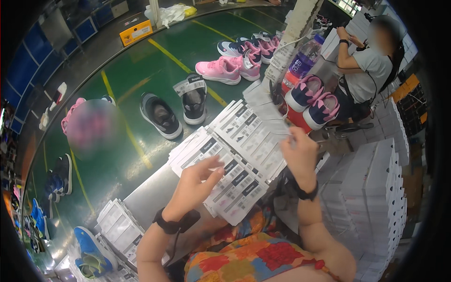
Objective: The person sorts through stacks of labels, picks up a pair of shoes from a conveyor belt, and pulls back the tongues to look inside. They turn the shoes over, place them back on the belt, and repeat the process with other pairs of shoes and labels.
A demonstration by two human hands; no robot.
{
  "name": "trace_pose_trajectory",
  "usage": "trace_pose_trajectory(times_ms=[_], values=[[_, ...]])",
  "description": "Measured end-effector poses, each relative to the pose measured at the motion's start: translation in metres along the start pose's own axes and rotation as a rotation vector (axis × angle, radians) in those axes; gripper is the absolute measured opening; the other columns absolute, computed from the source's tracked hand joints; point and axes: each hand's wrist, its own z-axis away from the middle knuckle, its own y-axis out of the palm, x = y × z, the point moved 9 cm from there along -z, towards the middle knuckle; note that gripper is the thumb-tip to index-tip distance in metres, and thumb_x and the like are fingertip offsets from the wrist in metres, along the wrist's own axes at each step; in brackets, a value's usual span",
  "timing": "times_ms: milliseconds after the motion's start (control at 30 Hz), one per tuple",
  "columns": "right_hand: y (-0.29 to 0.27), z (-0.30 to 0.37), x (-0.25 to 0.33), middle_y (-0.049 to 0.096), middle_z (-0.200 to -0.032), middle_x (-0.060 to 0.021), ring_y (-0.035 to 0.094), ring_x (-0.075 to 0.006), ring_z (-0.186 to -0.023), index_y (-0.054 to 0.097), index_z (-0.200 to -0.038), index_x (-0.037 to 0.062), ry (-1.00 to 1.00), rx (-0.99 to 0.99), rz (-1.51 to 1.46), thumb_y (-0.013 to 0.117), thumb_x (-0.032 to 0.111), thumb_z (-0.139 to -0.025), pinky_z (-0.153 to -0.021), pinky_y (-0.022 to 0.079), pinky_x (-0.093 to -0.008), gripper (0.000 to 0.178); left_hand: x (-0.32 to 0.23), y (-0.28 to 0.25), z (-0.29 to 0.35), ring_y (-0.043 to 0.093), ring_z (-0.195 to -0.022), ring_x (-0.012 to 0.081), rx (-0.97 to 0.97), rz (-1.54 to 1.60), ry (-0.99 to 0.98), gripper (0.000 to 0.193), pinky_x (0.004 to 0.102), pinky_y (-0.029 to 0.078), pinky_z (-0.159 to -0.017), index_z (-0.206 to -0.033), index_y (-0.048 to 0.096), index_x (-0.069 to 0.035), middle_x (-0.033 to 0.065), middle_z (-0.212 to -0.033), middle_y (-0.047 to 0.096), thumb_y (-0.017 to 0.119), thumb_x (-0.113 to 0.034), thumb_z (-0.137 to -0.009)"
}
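My left hand is over the near sheets of printed shoe labels, its fingers apart and nothing visible in them. My right hand is at the right edge of the label stacks, fingers curled in a pinch. Whatever it may hold is too small to make out. Beyond the near sheets lies another stack of label sheets, with blank white strips bending off its far right. Past the labels, a pair of black shoes stands on the green belt, a tag lying across the right shoe.
Pink shoes and navy-and-pink shoes stand near a white post and a purple-labelled bottle. White boxes are stacked at my right. Another person works at the far right. A blue shoe sits lower left.
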Motion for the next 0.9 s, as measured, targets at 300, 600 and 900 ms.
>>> trace_pose_trajectory(times_ms=[300, 600, 900], values=[[-0.015, 0.049, -0.049, 0.068, -0.096, -0.0066, 0.060, -0.0069, -0.086, 0.059, -0.107, -0.0060, 0.646, 0.164, -0.980, 0.056, 0.002, -0.095, -0.077, 0.046, -0.0196, 0.015, 0.005, 0.057, -0.048, 0.067, -0.087, 0.0170, 0.150, 0.354, -0.068, 0.030, 0.0296, 0.056, -0.077, -0.107, 0.062, 0.006, 0.0114, -0.101, 0.069, 0.063, -0.022, -0.097], [-0.012, 0.245, -0.318, 0.063, -0.104, -0.0139, 0.062, -0.0215, -0.083, 0.057, -0.103, -0.0035, 1.228, -1.392, -0.557, 0.061, 0.011, -0.086, -0.074, 0.052, -0.0348, 0.022, 0.020, 0.047, -0.095, 0.071, -0.080, 0.0230, 0.164, 0.017, -0.381, 0.048, 0.0311, 0.057, -0.068, -0.112, 0.062, 0.013, 0.0190, -0.104, 0.070, 0.051, -0.033, -0.101], [0.163, 0.309, -0.467, 0.068, -0.109, -0.0228, 0.066, -0.0370, -0.097, 0.062, -0.117, 0.0019, 1.210, -0.194, -0.097, 0.062, 0.021, -0.083, -0.085, 0.050, -0.0408, 0.039, -0.052, -0.121, -0.007, 0.067, -0.093, 0.0374, -0.326, -0.735, 0.352, 0.043, 0.0390, 0.053, -0.085, -0.120, 0.063, 0.003, 0.0221, -0.108, 0.069, 0.071, -0.019, -0.084]])
